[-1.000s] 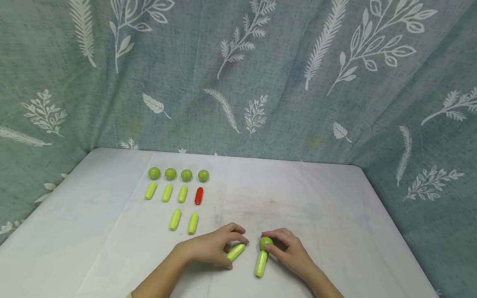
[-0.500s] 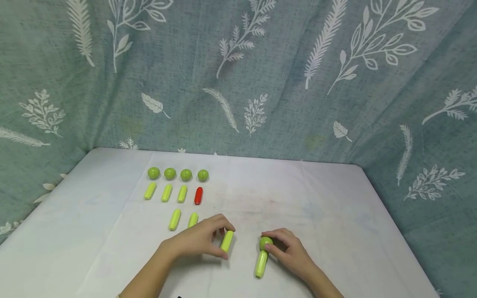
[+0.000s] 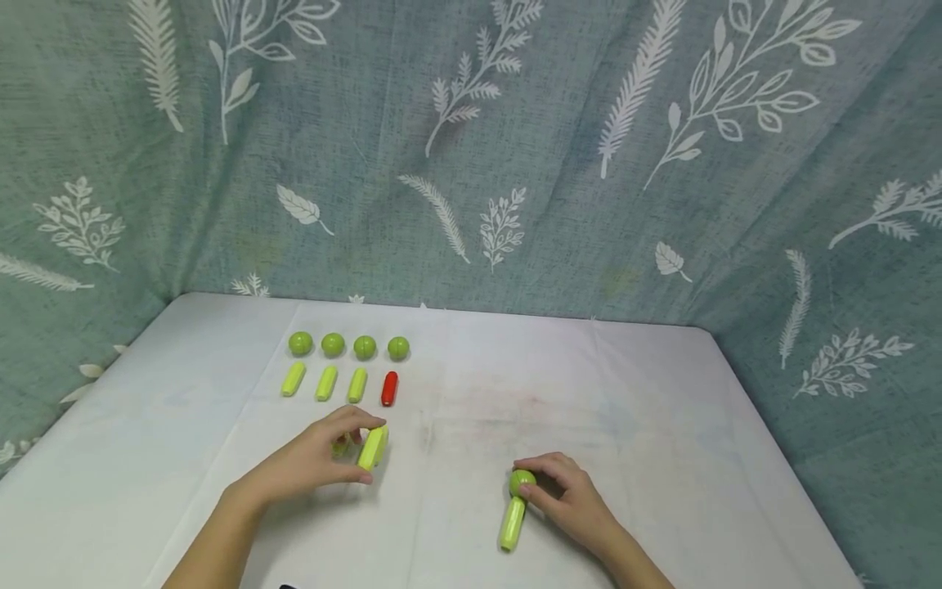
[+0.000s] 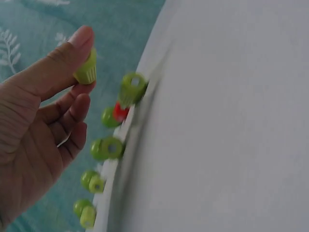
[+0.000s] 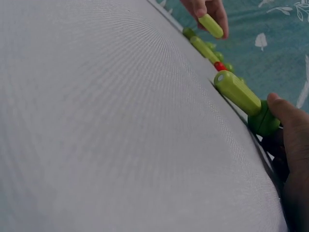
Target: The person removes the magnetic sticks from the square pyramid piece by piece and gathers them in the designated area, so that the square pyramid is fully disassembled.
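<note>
Between thumb and fingertips my left hand pinches a short yellow-green faceted stick, raised above the table in the left wrist view. Partly covered by that hand is another yellow-green stick. To the right, my right hand holds a glossy green ball with thumb and fingers. A second stick lies on the table against the ball, pointing toward me; whether the two are joined I cannot tell. In the right wrist view this stick shows a hole in its end.
Across the back left of the white table runs a row of several green balls. Before them lie several yellow-green sticks and one red stick. Behind the table hangs a leaf-patterned green curtain.
My left hand has moved left with the stick, tilting it more upright, and now covers sticks lying there. The right hand has kept its hold on the ball in place.
</note>
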Available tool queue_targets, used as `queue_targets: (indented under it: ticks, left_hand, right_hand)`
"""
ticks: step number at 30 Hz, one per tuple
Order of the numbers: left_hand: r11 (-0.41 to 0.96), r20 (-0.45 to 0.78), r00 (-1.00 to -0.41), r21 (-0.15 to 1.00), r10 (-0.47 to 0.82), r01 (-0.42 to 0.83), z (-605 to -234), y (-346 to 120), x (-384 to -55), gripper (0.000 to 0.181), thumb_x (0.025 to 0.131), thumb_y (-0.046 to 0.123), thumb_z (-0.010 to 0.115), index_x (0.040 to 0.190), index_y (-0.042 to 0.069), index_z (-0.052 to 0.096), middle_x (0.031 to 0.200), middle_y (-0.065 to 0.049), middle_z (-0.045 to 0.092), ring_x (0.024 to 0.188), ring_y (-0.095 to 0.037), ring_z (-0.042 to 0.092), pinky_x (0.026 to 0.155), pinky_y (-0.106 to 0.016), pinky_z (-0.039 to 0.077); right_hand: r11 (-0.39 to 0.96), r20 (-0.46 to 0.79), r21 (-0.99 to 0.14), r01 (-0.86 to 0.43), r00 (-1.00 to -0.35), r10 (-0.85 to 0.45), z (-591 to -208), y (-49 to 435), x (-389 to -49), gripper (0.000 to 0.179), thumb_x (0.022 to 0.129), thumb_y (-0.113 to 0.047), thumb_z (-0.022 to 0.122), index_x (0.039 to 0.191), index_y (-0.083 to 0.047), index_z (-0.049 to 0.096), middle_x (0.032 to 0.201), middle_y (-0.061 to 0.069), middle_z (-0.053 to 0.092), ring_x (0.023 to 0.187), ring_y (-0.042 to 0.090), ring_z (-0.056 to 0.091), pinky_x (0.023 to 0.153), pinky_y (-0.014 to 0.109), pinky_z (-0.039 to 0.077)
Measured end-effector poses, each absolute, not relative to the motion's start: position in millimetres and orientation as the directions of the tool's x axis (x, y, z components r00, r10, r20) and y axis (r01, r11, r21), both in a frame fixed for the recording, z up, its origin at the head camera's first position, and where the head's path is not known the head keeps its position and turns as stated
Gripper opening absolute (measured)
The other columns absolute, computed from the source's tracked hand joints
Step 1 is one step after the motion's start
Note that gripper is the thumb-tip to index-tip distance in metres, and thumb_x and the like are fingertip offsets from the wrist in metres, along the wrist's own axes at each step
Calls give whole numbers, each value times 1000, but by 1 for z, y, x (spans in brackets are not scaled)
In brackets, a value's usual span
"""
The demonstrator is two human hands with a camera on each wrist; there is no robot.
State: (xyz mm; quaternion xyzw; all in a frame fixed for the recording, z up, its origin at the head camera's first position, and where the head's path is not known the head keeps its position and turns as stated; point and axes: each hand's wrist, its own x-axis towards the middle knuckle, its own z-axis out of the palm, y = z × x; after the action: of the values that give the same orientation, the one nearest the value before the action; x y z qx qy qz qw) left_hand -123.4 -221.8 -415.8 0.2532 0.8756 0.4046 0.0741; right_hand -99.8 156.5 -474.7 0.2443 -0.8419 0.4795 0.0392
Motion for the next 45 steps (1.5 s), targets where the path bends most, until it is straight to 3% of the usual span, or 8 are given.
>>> queue_targets:
  ticks: [8,18,28,35,41,45]
  left_hand:
    - [591,156,-887,694,434,411,-418,-274,-127,62,73,25,81,127,5,56,116,1,53,89,-12,49,77,-25,45]
    - [681,-56,-942,705,331,198,-427,-302,-141,65,74,33,79,129,9,54,119,-6,51,97,-11,50,77,-24,46]
    - [683,-35,-950,703,312,198,-433,-301,-142,74,70,34,82,132,5,52,112,-5,51,93,-8,45,75,-22,43]
    - [648,138,-952,706,272,287,-437,-293,-132,68,73,27,82,132,9,53,116,-5,52,90,-8,46,72,-21,42]
    - [556,353,-878,680,323,478,-433,-256,-120,60,70,15,83,123,3,58,107,-5,58,85,-10,50,70,-21,42]
    - [522,396,-842,661,367,538,-430,-219,-111,54,71,20,82,119,8,61,101,-1,61,82,-12,53,71,-23,45]
  right_hand:
    - [416,306,-787,-456,-874,-378,-475,156,-99,24,88,-26,67,111,-18,67,107,-10,66,101,10,58,88,29,48]
    - [414,302,-790,-452,-875,-378,-475,156,-99,25,88,-26,67,112,-19,67,107,-10,66,102,11,58,88,30,48]
    - [418,331,-770,-481,-862,-383,-475,156,-100,24,88,-22,68,111,-17,67,107,-10,67,101,11,58,86,29,48]
    - [426,330,-767,-480,-865,-379,-474,157,-101,25,86,-23,69,110,-15,68,105,-11,66,100,9,58,85,29,48]
    - [417,373,-752,-510,-851,-369,-474,157,-102,24,83,-19,72,106,-14,69,102,-8,67,97,10,59,83,27,48]
    - [402,380,-757,-516,-847,-371,-475,157,-101,24,83,-20,73,106,-15,69,101,-6,68,96,11,59,83,27,48]
